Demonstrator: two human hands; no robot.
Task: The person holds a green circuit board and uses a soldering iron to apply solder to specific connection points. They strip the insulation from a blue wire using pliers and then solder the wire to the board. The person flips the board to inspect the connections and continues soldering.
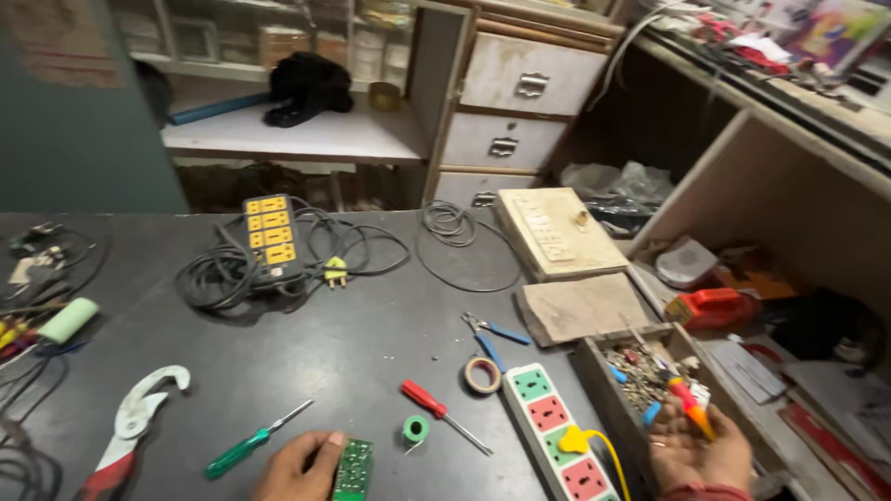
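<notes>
From the head camera I look down on a dark bench (353, 343) and see my left hand (299, 467) at the bottom edge, fingers curled down onto a small green circuit board (354, 468) that lies flat on the bench; the hand rests against the board's left side, pressing rather than lifting it. My right hand (698, 455) is held palm up over the near end of a wooden box (594, 371) full of small parts, fingers loosely cupped around a screwdriver with a red and yellow handle (691, 405) that lies across the palm. Just left of the board I see a green-handled screwdriver (249, 446), and further left a white and red hooked wrench (130, 422). Between my hands lie a red-handled screwdriver (436, 408), a small green tape roll (416, 429), a tan tape roll (482, 375) and a white socket strip (555, 429) with red and green outlets and a yellow plug in it. Blue-handled pliers (490, 336) sit just beyond the tan tape. Well back on the bench I see a black and yellow extension board (269, 232) on its coiled cable.
</notes>
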